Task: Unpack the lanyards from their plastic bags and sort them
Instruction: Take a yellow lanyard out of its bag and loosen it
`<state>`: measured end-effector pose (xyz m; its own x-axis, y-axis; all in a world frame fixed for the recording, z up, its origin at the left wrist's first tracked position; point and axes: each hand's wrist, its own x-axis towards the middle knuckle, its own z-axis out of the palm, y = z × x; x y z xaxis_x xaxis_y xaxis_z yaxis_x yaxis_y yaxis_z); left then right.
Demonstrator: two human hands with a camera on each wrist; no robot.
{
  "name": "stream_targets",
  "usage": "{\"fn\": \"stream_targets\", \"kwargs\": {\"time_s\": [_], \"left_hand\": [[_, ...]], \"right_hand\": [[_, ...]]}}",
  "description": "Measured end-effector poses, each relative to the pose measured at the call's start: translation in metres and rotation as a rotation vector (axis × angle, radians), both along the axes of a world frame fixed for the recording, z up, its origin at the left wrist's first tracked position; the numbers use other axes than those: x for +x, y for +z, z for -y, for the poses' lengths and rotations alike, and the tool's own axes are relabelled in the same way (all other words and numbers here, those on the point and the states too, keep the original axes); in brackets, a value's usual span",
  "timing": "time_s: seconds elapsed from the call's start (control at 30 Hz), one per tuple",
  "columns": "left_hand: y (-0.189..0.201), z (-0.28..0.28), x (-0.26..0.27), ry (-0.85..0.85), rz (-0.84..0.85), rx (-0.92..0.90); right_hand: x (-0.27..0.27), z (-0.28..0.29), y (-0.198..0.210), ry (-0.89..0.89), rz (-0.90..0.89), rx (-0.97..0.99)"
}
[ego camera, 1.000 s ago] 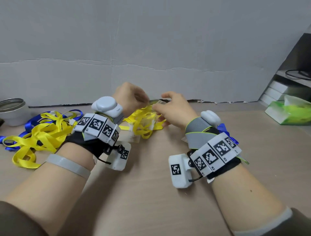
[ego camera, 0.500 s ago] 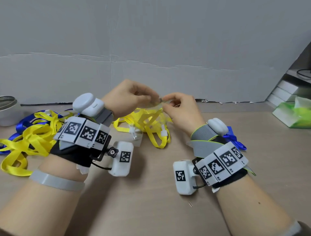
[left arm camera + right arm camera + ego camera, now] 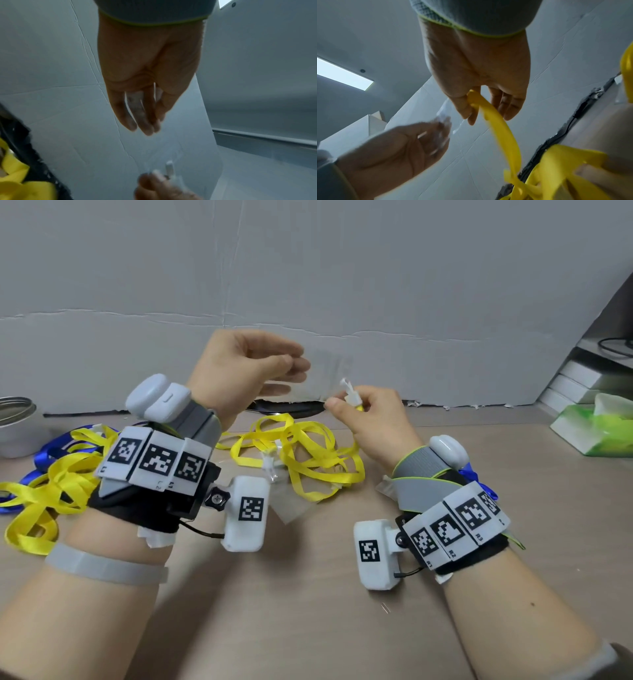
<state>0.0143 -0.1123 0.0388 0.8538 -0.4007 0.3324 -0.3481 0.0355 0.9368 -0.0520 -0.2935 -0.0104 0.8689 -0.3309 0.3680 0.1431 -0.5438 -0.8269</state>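
My left hand [image 3: 297,368] is raised above the table and pinches a crumpled clear plastic bag [image 3: 329,369] at its fingertips; the film also shows between the fingers [image 3: 135,104] in the left wrist view. Just to its right, my right hand [image 3: 346,402] pinches the white clip end [image 3: 350,392] of a yellow lanyard [image 3: 498,121]. The strap runs out between thumb and fingers and hangs down to a loose yellow lanyard pile [image 3: 298,453] on the table below. The bag is off the clip, with a small gap between the two.
A heap of yellow lanyards [image 3: 44,487] over blue ones [image 3: 44,455] lies at the left, near a metal tin [image 3: 17,422]. Empty clear bags [image 3: 289,508] lie mid-table. A blue lanyard [image 3: 478,477] sits behind my right wrist. A green tissue pack [image 3: 596,429] is far right.
Both hands have lifted off the yellow pile and drawn apart. The clear bag has come away to the left in my left hand, and the lanyard's white clip now stands bare in my right.
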Motion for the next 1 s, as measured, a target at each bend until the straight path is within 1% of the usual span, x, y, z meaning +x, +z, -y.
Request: {"fn": "stream_targets", "kwargs": {"time_s": [0.07, 0.1, 0.2, 0.3, 0.37, 0.43, 0.5, 0.6, 0.7, 0.83, 0.9, 1.0], "left_hand": [[-0.005, -0.003, 0.006, 0.084, -0.007, 0.016], [-0.008, -0.005, 0.009, 0.108, -0.014, 0.060], [-0.015, -0.010, 0.017, 0.104, -0.019, 0.281], [-0.013, -0.006, 0.013, 0.062, 0.105, 0.528], [-0.010, -0.002, 0.004, -0.022, 0.228, 0.614], [-0.011, 0.002, -0.002, -0.177, 0.286, 0.610], [-0.014, 0.003, -0.004, -0.300, 0.237, 0.543], [-0.015, 0.003, -0.003, -0.331, 0.202, 0.481], [-0.018, 0.003, 0.003, -0.275, 0.197, 0.440], [-0.020, -0.001, 0.013, -0.095, 0.171, 0.394], [-0.020, -0.003, 0.018, -0.012, 0.186, 0.385], [-0.021, -0.006, 0.020, -0.005, 0.176, 0.381]], "right_hand": [[-0.002, 0.003, 0.004, -0.015, 0.029, -0.010], [-0.002, 0.005, 0.005, -0.007, 0.034, 0.004], [-0.005, 0.006, 0.007, 0.036, 0.015, 0.018], [-0.010, 0.000, 0.012, 0.094, -0.020, -0.072], [-0.014, -0.004, 0.016, 0.175, -0.077, -0.093], [-0.018, -0.007, 0.018, 0.240, -0.106, -0.110], [-0.022, -0.007, 0.021, 0.255, -0.104, -0.118], [-0.026, -0.004, 0.026, 0.255, -0.106, -0.020], [-0.026, 0.001, 0.028, 0.232, -0.063, 0.079], [-0.022, 0.013, 0.027, 0.132, -0.012, 0.132], [-0.021, 0.021, 0.026, 0.036, 0.020, 0.107], [-0.016, 0.039, 0.023, -0.173, 0.047, 0.022]]}}
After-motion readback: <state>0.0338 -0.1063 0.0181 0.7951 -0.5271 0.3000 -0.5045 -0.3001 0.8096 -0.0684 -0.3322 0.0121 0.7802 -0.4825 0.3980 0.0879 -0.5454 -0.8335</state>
